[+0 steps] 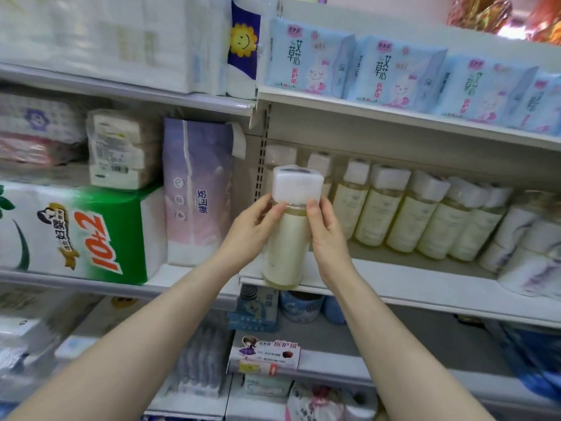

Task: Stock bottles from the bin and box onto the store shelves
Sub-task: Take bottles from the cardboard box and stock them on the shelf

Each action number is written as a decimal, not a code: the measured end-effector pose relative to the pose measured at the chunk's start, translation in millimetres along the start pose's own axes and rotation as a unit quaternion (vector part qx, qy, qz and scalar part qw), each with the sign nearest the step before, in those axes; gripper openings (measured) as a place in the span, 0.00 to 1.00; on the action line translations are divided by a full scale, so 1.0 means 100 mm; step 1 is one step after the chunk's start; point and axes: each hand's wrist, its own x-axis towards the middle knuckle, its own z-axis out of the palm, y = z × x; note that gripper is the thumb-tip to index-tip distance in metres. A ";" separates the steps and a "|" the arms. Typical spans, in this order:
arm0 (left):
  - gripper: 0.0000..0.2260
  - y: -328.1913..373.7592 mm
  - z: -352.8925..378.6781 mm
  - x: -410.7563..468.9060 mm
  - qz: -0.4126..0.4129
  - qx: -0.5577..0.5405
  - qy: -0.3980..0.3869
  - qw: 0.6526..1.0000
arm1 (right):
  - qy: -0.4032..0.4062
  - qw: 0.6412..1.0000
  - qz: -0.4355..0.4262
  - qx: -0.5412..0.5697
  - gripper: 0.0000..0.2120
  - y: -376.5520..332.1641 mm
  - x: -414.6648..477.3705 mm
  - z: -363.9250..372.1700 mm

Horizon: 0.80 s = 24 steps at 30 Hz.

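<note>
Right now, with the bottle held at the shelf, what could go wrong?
The bottle has its base at the front lip of the shelf; released here, it may tip off. The left hand and right hand grip it high, just under the cap, so the base could swing. Pushed back carelessly, it might knock the row close behind.

I see through one wide-angle camera worn on the head, close to the cream metal store shelves [425,287] and facing them, tipped slightly downward. Both forearms enter from the bottom corners and meet at mid-frame, where the left hand [255,229] and right hand [328,238] hold a pale yellow plastic bottle with a white square cap [287,247]. Shelf edges slope down to the right and blur toward the borders.
</note>
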 end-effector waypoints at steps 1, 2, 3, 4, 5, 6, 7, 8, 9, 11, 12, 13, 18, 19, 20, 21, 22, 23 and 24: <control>0.12 -0.07 0.00 -0.04 -0.016 -0.002 -0.013 1.000 | 0.005 1.000 -0.006 -0.030 0.22 0.07 -0.06 0.00; 0.10 -0.13 0.00 -0.08 -0.035 -0.009 -0.024 0.999 | 0.006 0.998 -0.008 -0.064 0.24 0.15 -0.13 0.00; 0.10 -0.19 0.00 -0.12 -0.053 -0.024 -0.035 0.998 | 0.009 0.994 -0.005 -0.106 0.28 0.24 -0.23 0.01; 0.10 -0.24 -0.01 -0.15 -0.069 -0.033 -0.048 0.996 | 0.015 0.987 0.001 -0.160 0.32 0.33 -0.33 0.03; 0.13 -0.29 -0.01 -0.18 -0.079 -0.039 -0.062 0.994 | 0.023 0.976 0.009 -0.216 0.35 0.41 -0.44 0.06; 0.16 -0.32 -0.02 -0.20 -0.088 -0.041 -0.074 0.993 | 0.032 0.964 0.017 -0.263 0.36 0.46 -0.54 0.10; 0.19 -0.34 -0.02 -0.21 -0.093 -0.043 -0.081 0.991 | 0.040 0.955 0.022 -0.293 0.36 0.50 -0.60 0.13; 0.20 -0.34 -0.03 -0.22 -0.096 -0.041 -0.085 0.991 | 0.045 0.950 0.022 -0.307 0.36 0.54 -0.62 0.14; 0.20 -0.35 -0.03 -0.23 -0.095 -0.037 -0.085 0.991 | 0.045 0.951 0.024 -0.306 0.35 0.54 -0.60 0.15; 0.18 -0.35 -0.06 -0.23 -0.090 -0.020 -0.080 0.993 | 0.028 0.958 0.035 -0.282 0.34 0.53 -0.52 0.14; 0.17 -0.34 -0.07 -0.24 -0.085 -0.010 -0.077 0.993 | 0.015 0.963 0.043 -0.264 0.33 0.51 -0.47 0.11; 0.16 -0.36 -0.09 -0.25 -0.078 -0.001 -0.072 0.994 | 0.002 0.969 0.053 -0.241 0.32 0.49 -0.43 0.09; 0.23 -0.42 -0.16 -0.33 -0.055 0.042 -0.043 0.997 | -0.028 0.988 0.084 -0.125 0.23 0.48 -0.31 0.01; 0.23 -0.42 -0.17 -0.34 -0.055 0.054 -0.033 0.996 | -0.033 0.990 0.089 -0.103 0.23 0.47 -0.30 0.01; 0.23 -0.44 -0.18 -0.33 -0.056 0.065 -0.024 0.996 | -0.039 0.991 0.097 -0.079 0.22 0.49 -0.28 0.00; 0.23 -0.45 -0.19 -0.33 -0.055 0.071 -0.017 0.996 | -0.050 0.992 0.099 -0.062 0.23 0.50 -0.28 0.00; 0.22 -0.48 -0.19 -0.32 -0.054 0.075 -0.013 0.996 | -0.059 0.992 0.095 -0.058 0.25 0.53 -0.29 -0.01; 0.22 -0.49 -0.19 -0.31 -0.051 0.077 -0.010 0.996 | -0.064 0.992 0.085 -0.069 0.29 0.55 -0.29 -0.01; 0.22 -0.50 -0.18 -0.30 -0.047 0.076 -0.007 0.996 | -0.061 0.991 0.074 -0.090 0.33 0.58 -0.30 -0.01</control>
